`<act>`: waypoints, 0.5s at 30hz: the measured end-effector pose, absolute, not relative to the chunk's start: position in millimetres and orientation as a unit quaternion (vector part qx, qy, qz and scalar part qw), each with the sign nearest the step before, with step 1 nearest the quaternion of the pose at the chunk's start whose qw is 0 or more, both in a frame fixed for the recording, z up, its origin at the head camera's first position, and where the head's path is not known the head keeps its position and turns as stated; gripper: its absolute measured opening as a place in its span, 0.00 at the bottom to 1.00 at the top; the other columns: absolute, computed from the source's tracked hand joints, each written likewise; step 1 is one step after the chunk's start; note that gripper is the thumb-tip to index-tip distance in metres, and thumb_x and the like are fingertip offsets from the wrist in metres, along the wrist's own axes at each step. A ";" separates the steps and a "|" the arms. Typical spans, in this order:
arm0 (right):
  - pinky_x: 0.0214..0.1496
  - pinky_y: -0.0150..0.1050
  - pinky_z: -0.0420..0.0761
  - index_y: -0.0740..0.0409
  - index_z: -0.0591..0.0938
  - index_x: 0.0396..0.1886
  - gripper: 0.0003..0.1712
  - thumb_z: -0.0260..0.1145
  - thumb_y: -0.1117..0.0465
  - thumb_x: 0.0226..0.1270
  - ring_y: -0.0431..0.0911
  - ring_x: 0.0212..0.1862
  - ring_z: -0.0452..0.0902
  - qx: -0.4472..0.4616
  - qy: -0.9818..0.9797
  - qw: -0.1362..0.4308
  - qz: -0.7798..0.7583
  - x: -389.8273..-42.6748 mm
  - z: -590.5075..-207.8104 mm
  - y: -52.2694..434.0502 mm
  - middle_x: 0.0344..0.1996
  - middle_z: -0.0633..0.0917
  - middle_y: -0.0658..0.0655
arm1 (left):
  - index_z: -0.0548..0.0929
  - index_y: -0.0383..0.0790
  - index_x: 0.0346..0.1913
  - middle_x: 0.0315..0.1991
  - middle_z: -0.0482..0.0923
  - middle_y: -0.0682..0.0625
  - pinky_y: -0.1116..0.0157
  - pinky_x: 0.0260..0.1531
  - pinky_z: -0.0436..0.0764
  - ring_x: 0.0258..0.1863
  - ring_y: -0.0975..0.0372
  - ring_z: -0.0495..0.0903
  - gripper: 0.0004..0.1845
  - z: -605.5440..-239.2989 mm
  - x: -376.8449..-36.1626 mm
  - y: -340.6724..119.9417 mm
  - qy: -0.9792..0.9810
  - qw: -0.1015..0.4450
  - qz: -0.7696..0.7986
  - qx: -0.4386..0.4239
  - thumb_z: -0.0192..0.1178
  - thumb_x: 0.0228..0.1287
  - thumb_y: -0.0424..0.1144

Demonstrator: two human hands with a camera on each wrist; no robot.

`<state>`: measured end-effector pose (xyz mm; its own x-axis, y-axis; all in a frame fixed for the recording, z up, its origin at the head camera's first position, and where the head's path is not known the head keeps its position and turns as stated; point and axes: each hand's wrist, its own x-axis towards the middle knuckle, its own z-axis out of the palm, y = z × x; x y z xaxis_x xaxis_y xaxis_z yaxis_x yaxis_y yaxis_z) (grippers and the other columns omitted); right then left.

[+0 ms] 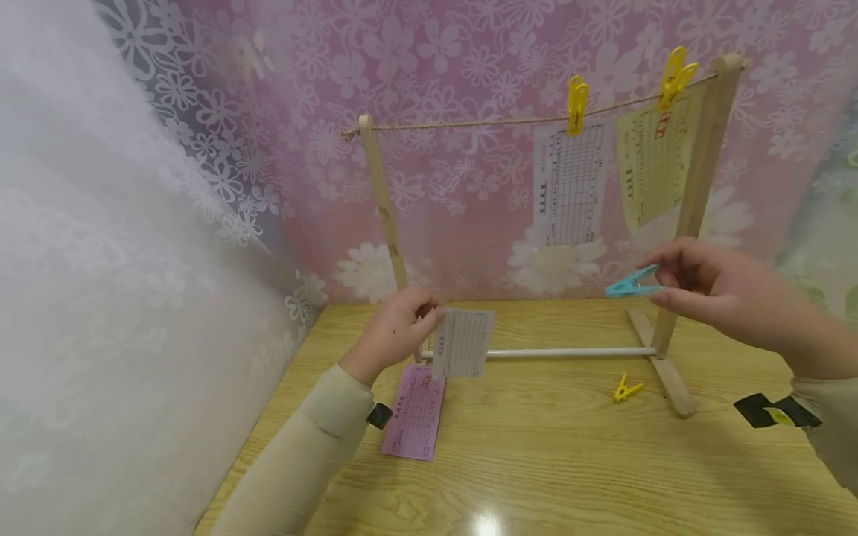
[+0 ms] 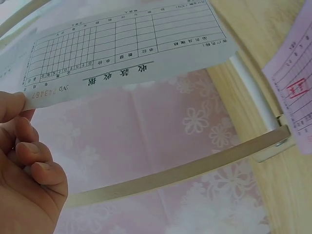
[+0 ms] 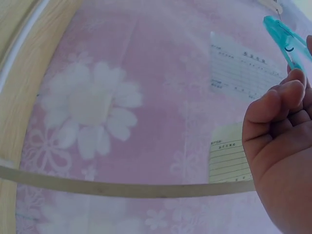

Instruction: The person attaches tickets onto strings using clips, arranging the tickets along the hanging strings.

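Observation:
My left hand (image 1: 401, 327) pinches a white receipt slip (image 1: 464, 344) by its upper corner, in front of the rack's left post. In the left wrist view the slip (image 2: 126, 48) spreads out from the thumb and fingertip, its printed grid showing. Over on the right, my right hand (image 1: 727, 294) grips a blue clothespin (image 1: 633, 283) by its handles, in the air before the right post. The right wrist view shows the clothespin (image 3: 285, 41) between thumb and fingers. A white receipt (image 1: 571, 182) and a yellow receipt (image 1: 655, 160) hang from the rope under yellow clothespins (image 1: 576, 104).
The wooden rack has a left post (image 1: 382, 201), a right post (image 1: 704, 179), a rope (image 1: 469, 122) and a white bottom bar (image 1: 570, 353). A pink receipt (image 1: 415, 413) lies on the table (image 1: 536, 461) at left. A yellow clothespin (image 1: 626, 389) lies near the right foot.

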<state>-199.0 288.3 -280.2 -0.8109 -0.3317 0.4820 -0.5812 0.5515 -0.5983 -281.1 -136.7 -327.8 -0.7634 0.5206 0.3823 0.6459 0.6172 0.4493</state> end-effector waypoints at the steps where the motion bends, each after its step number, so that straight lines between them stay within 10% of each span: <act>1: 0.21 0.37 0.65 0.56 0.78 0.54 0.17 0.64 0.74 0.70 0.44 0.21 0.64 0.266 -0.862 0.159 0.402 -198.6 -277.5 287.2 0.30 0.74 0.53 | 0.82 0.47 0.41 0.33 0.74 0.56 0.62 0.29 0.72 0.29 0.62 0.70 0.07 -326.2 -281.5 -136.0 -0.892 0.110 -0.289 -0.330 0.56 0.78 0.44; 15: 0.22 0.37 0.63 0.50 0.82 0.57 0.17 0.67 0.66 0.71 0.44 0.23 0.63 0.236 -0.881 0.197 0.360 -197.0 -240.4 266.9 0.28 0.75 0.52 | 0.82 0.44 0.40 0.33 0.74 0.54 0.63 0.29 0.72 0.30 0.62 0.71 0.07 -303.7 -284.7 -125.6 -0.882 0.149 -0.289 -0.340 0.56 0.76 0.40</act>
<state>-197.0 266.9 -240.4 -0.8112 -0.2735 0.5168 -0.5573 0.6292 -0.5418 -284.7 -125.6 -303.7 -0.7242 0.5132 0.4605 0.6863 0.6014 0.4091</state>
